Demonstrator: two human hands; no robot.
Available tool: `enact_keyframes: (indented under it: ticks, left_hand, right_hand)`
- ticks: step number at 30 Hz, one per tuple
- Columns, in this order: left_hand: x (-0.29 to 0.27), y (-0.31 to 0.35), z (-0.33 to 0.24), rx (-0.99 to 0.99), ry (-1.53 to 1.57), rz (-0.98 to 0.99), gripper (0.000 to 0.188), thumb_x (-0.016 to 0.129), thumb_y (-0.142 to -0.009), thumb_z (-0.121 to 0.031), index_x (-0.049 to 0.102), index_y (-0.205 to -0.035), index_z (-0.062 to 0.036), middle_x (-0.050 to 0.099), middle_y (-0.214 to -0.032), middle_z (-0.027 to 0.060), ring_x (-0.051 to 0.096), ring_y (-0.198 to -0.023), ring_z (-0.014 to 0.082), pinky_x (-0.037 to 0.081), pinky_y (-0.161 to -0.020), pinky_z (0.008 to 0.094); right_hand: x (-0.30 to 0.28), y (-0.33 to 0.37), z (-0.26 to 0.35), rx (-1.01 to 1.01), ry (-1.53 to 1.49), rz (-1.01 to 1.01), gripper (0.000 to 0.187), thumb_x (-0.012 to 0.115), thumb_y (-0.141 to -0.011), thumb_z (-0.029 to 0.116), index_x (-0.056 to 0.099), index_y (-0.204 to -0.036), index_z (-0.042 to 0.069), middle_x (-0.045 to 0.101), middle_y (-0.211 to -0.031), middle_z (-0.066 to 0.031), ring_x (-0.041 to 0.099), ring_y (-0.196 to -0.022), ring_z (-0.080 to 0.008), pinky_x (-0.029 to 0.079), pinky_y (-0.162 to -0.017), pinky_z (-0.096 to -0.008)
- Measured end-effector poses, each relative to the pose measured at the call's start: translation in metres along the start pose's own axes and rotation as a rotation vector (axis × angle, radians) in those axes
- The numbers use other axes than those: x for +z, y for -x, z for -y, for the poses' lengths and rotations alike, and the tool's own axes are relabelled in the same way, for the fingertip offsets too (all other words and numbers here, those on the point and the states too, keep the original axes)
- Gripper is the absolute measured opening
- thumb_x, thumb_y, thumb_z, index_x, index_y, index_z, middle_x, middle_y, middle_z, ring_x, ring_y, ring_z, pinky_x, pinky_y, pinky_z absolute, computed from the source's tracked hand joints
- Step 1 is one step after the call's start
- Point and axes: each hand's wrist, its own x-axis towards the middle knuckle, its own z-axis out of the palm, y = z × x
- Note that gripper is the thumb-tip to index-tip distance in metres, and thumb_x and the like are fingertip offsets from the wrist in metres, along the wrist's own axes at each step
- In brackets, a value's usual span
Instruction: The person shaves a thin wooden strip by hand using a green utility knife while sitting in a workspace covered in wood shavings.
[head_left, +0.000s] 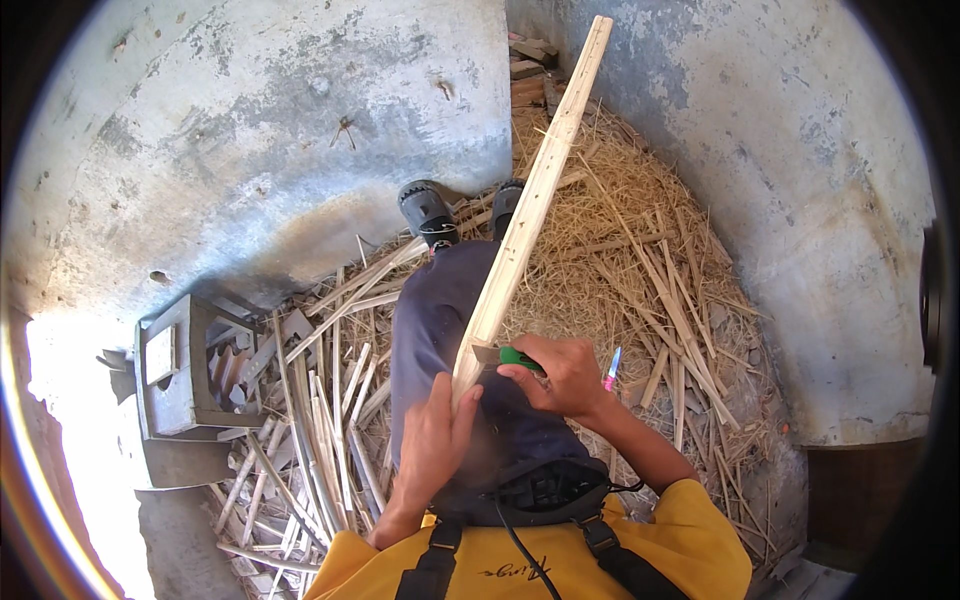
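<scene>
A long pale wooden strip (pixel 535 212) slants from my lap up and away to the far right, past my feet. My left hand (pixel 434 432) is closed around its near end, with the thumb along one side. In my right hand (pixel 563 380) is a knife (pixel 519 358) with a green handle, gripped in closed fingers. Its short, broad blade lies against the strip's right edge, just beyond my left fingertips. The strip passes over my dark trousers (pixel 430 315).
Straw-like shavings (pixel 600 215) and loose sticks cover the floor. A second knife with a pink handle (pixel 610 382) lies right of my right hand. At left stands a grey box-like frame (pixel 172 385). Worn grey walls (pixel 280 110) meet in a corner ahead, near my dark shoes (pixel 427 208).
</scene>
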Motion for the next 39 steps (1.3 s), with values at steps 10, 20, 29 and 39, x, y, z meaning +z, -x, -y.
enact_keyframes:
  ticks: [10,20,29,39]
  left_hand:
    - [0.001,-0.001,0.001,-0.047,-0.121,-0.01,0.027,0.064,-0.107,-0.022,0.051,-0.096,-0.001,0.059,-0.065,0.0269,0.06,-0.064,0.0525,0.042,-0.056,0.0564]
    - [-0.016,0.023,0.009,-0.082,-0.053,-0.003,0.026,0.064,-0.107,-0.024,0.057,-0.098,-0.0011,0.06,-0.065,0.0253,0.061,-0.062,0.0509,0.044,-0.052,0.0531]
    - [-0.004,0.006,0.012,-0.123,0.036,0.014,0.031,0.065,-0.108,-0.024,0.052,-0.092,-0.0009,0.055,-0.064,0.0261,0.058,-0.062,0.0517,0.039,-0.052,0.0522]
    - [-0.005,0.013,-0.003,-0.049,0.021,0.079,0.029,0.067,-0.106,-0.022,0.051,-0.096,-0.0007,0.06,-0.066,0.0266,0.061,-0.064,0.052,0.042,-0.052,0.0549]
  right_hand:
    - [0.005,0.0,-0.007,0.048,0.06,-0.009,0.03,0.079,-0.096,0.035,0.074,-0.096,0.005,0.074,-0.08,-0.0116,0.072,-0.062,-0.0294,0.054,-0.056,-0.0377]
    - [-0.076,-0.012,-0.122,0.496,0.101,-0.42,0.049,0.055,-0.11,0.048,0.067,-0.097,0.002,0.057,-0.068,-0.0006,0.046,-0.054,-0.0083,0.032,-0.05,-0.0313]
    - [-0.011,0.008,-0.039,-0.047,0.037,-0.019,0.031,0.078,-0.096,0.036,0.072,-0.1,0.006,0.072,-0.077,-0.0085,0.069,-0.061,-0.0232,0.052,-0.056,-0.0355]
    - [-0.009,-0.003,-0.032,0.06,-0.001,-0.081,0.03,0.079,-0.097,0.034,0.074,-0.106,0.005,0.074,-0.079,-0.0107,0.07,-0.059,-0.0267,0.053,-0.054,-0.0363]
